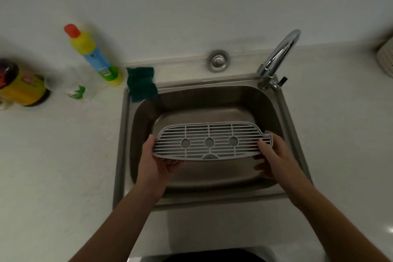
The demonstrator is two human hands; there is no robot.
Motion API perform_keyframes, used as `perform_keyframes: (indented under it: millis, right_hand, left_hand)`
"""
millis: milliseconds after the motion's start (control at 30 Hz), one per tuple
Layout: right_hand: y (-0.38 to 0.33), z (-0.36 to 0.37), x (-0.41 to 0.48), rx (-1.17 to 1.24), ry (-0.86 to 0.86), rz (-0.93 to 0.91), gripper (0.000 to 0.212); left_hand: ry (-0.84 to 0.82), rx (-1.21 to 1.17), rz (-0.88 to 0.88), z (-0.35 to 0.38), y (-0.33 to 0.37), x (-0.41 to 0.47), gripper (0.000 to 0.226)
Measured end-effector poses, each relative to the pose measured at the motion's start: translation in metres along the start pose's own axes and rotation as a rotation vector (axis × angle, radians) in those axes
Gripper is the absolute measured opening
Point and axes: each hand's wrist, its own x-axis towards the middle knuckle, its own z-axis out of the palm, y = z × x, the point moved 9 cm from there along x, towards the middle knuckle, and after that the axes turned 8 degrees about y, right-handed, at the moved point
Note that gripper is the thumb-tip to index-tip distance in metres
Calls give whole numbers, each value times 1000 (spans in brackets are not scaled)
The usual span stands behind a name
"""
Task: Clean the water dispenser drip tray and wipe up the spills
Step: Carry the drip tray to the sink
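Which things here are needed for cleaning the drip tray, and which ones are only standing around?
For the job:
- drip tray grille, held over the sink by the left hand and right hand
- tap
- green sponge cloth
- yellow detergent bottle, probably

Just lying about:
- dark-lidded jar
- sink plug
- white basket

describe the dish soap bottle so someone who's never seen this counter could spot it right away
Start at the stainless steel sink and look along the pale countertop to its left. Just past the dark green cloth draped over the sink's back left corner stands a tall slim yellow plastic bottle. Only it has an orange cap and a blue label; the neighbouring jar is squat and dark-lidded.
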Motion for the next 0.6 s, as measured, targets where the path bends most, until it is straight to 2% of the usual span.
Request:
perform_keyframes:
  millis: [67, 100, 133, 167, 233, 300, 367, 467, 600]
  right_hand:
    - [-27, -29, 8, -345, 175, -216, 63]
    - [-49, -35, 3, -464, 271, -401, 61]
    - [-72, -28, -7, -518, 286, -588, 52]
    - [-89, -10, -16, -543, 206, -718, 44]
    - [-102, 36, -25, -638, -12, -846, 38]
    - [-103, 73, -23, -802, -127, -898, 40]
    - [-102, 90, -11, -918, -171, -890, 44]
    - [-100, 95, 3, -961, -193, -854, 52]
    - [-105, 104, 12, -1006, -301, -814, 39]
  left_hand:
    - [38, -18, 12, 3, -3, 1, 55]
    - [47, -23, 19, 5, -3, 2, 54]
    - [50, -23, 27, 7, -5, 3, 54]
    - [46, -17, 37, 9, -6, 4, 53]
    - [46, 4, 52, 14, -8, 6, 54]
    - [41, 25, 60, 20, -8, 9, 56]
    - [32, 38, 69, 25, -6, 13, 58]
    - [13, 57, 91, 30, -1, 21, 54]
    - [-16, 70, 87, 36, 1, 34, 48]
